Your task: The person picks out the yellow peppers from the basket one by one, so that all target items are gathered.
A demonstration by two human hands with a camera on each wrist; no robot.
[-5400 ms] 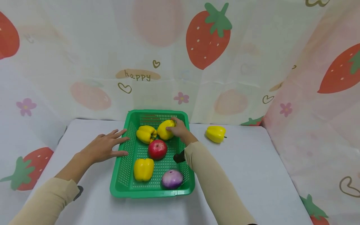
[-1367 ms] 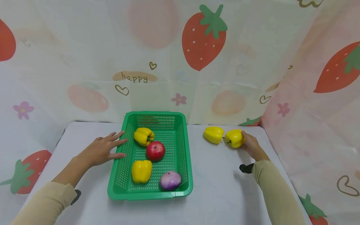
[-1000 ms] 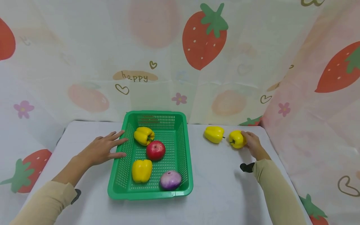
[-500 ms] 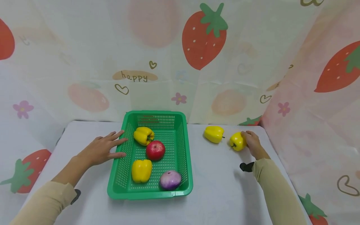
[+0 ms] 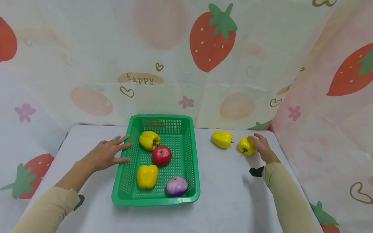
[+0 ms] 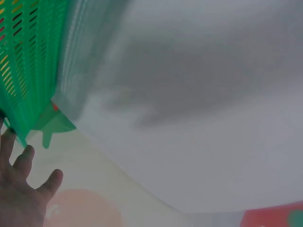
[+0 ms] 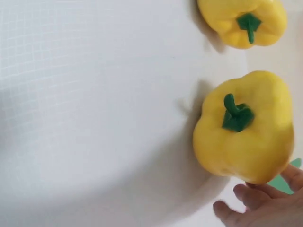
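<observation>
My left hand (image 5: 106, 153) lies with spread fingers at the left rim of a green plastic basket (image 5: 116, 187); in the left wrist view its fingertips reach the basket wall (image 6: 33, 71). On the table's right side, a yellow bell pepper (image 5: 246, 146) sits with its stem toward me. My right hand (image 5: 263, 147) is just right of that pepper, fingers loosened and fingertips at its side. The right wrist view shows the same pepper (image 7: 244, 142) above the extended fingers. A second yellow bell pepper (image 5: 222, 139) lies to its left.
Inside the basket are two yellow bell peppers (image 5: 149, 140), a red pomegranate (image 5: 161, 155) and a purple onion (image 5: 176, 186). The white table (image 5: 221, 194) ends at a strawberry-print cloth (image 5: 175, 42) behind and at the sides.
My right hand took a yellow bell pepper from the basket's back right to the table's right side. It turned the pepper slightly there, and its fingers have just loosened. My left hand stayed put.
</observation>
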